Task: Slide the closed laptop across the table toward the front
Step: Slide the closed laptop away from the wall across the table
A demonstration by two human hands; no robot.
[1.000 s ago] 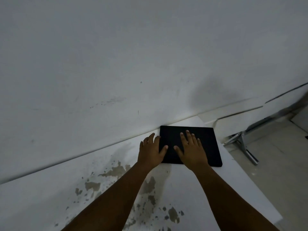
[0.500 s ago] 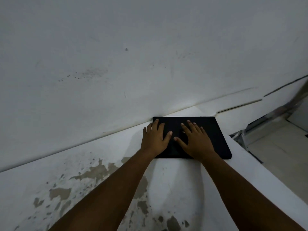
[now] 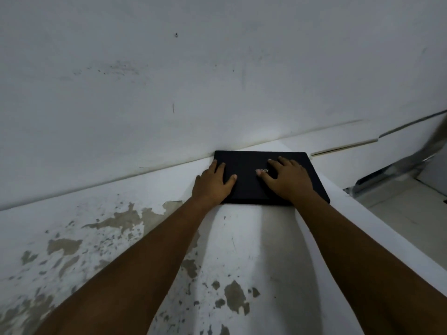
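Hands [image 3: 212, 183] now wider apart (laptop [image 3: 246, 182] flat).

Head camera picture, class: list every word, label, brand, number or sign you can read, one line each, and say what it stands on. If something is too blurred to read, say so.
No text can be read.
Small pale logo on the lid of the closed black laptop, between the left hand and the right hand: too small and blurred to read.
Wall and table: only marks and stains, no writing.
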